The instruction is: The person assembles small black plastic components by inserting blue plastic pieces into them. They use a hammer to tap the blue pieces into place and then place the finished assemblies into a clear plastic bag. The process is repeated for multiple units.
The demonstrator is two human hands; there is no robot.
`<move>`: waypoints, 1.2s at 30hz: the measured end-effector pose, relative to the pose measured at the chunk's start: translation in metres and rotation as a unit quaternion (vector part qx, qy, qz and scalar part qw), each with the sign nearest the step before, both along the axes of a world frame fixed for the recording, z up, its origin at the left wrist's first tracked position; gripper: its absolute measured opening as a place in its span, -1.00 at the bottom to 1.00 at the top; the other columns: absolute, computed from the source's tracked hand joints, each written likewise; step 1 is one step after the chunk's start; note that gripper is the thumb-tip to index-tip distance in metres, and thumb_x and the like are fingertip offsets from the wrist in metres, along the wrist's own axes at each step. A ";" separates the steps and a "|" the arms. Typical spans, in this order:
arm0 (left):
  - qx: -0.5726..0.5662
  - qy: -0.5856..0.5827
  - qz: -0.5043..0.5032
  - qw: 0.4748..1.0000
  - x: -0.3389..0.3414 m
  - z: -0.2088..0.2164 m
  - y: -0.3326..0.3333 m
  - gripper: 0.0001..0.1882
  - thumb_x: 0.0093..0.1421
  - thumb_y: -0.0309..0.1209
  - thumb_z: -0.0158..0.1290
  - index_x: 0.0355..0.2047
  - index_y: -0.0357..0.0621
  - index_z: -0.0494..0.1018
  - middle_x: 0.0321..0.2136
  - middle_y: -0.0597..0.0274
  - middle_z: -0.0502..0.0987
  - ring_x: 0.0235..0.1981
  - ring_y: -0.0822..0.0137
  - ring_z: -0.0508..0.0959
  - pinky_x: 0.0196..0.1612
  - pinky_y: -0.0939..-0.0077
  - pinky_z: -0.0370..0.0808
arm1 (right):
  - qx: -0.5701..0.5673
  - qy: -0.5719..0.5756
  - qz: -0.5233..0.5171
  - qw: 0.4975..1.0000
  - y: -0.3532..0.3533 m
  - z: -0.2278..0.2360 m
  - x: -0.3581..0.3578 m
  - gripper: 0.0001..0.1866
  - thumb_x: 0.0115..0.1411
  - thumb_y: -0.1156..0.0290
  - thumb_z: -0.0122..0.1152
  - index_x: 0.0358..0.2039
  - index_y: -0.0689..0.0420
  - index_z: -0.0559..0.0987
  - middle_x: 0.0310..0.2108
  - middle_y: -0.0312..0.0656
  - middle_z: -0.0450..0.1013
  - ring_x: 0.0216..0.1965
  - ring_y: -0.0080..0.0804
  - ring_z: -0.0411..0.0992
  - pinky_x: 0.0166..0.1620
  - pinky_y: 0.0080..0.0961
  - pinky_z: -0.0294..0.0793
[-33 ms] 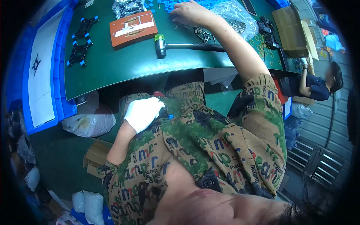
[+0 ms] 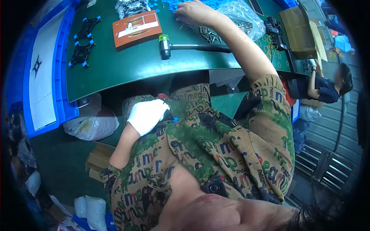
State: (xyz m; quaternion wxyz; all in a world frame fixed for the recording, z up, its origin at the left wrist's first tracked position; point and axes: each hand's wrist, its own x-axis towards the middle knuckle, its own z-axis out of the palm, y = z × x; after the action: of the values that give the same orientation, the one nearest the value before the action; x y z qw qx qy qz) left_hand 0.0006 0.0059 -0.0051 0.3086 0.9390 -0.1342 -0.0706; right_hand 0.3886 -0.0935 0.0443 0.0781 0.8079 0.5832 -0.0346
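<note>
My left hand (image 2: pixel 148 116), in a white glove, is closed in front of my lap. Out of its fingers sticks a black bracket (image 2: pixel 168 115) with a blue tip, mostly hidden by the glove and the patterned shirt. My bare right hand (image 2: pixel 197 14) reaches to the far side of the green table (image 2: pixel 115 69). Its fingers are bent and a little apart, over small blue pieces (image 2: pixel 167 5) and beside metal pins (image 2: pixel 211 36); nothing shows in them. Two black brackets with blue tips (image 2: pixel 81 54) lie at the table's left.
A mallet (image 2: pixel 165 48) lies below an orange-brown box (image 2: pixel 137 29). Clear bags of metal parts (image 2: pixel 243 25), yellow rings (image 2: pixel 266 46) and an open carton (image 2: pixel 304 34) are on the right. A blue tray (image 2: pixel 59 77) stands left. Another person (image 2: pixel 325 86) works at far right.
</note>
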 end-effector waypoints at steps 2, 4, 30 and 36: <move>-0.014 -0.007 0.002 1.000 -0.002 -0.002 0.000 -0.78 0.19 -0.38 0.11 -0.14 -0.02 0.60 -0.29 0.21 0.62 -0.35 0.17 0.64 -0.31 0.28 0.59 | 0.019 -0.046 0.038 0.998 0.007 -0.006 0.002 -0.73 0.25 0.23 0.18 -0.38 0.16 0.67 -0.42 0.06 0.55 -0.33 0.07 0.57 -0.19 0.01 0.56; 0.006 -0.026 -0.001 1.000 -0.005 -0.002 0.000 -0.75 0.17 -0.39 0.14 -0.13 -0.02 0.60 -0.27 0.21 0.62 -0.33 0.17 0.65 -0.29 0.31 0.60 | 0.109 -0.051 0.034 0.992 0.003 -0.007 -0.005 -0.72 0.25 0.20 0.20 -0.37 0.14 0.70 -0.41 0.05 0.59 -0.32 0.04 0.60 -0.17 -0.01 0.57; -0.120 0.098 0.107 0.982 -0.003 0.003 -0.002 -0.66 0.45 -0.17 -0.07 -0.27 -0.12 0.58 -0.58 0.22 0.58 -0.53 0.18 0.60 -0.39 0.32 0.50 | 0.092 0.510 0.047 0.854 -0.085 -0.024 -0.216 -0.62 0.46 0.07 0.02 -0.17 0.13 0.61 -0.36 0.08 0.56 -0.25 0.11 0.56 -0.17 -0.05 0.54; -0.106 0.033 0.065 0.992 -0.005 -0.004 -0.004 -0.69 0.45 -0.23 -0.08 -0.24 -0.12 0.59 -0.57 0.26 0.55 -0.53 0.21 0.59 -0.39 0.32 0.50 | 0.009 0.425 0.097 0.900 -0.082 -0.005 -0.202 -0.65 0.49 0.15 -0.08 -0.12 0.16 0.55 -0.36 0.07 0.56 -0.23 0.10 0.56 -0.13 -0.02 0.55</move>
State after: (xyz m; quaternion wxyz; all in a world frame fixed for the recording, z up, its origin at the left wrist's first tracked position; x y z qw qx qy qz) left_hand -0.0048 0.0021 -0.0093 0.4144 0.9050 -0.0693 -0.0668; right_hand 0.1862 -0.1751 0.0398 -0.1817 0.6562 0.6369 -0.3617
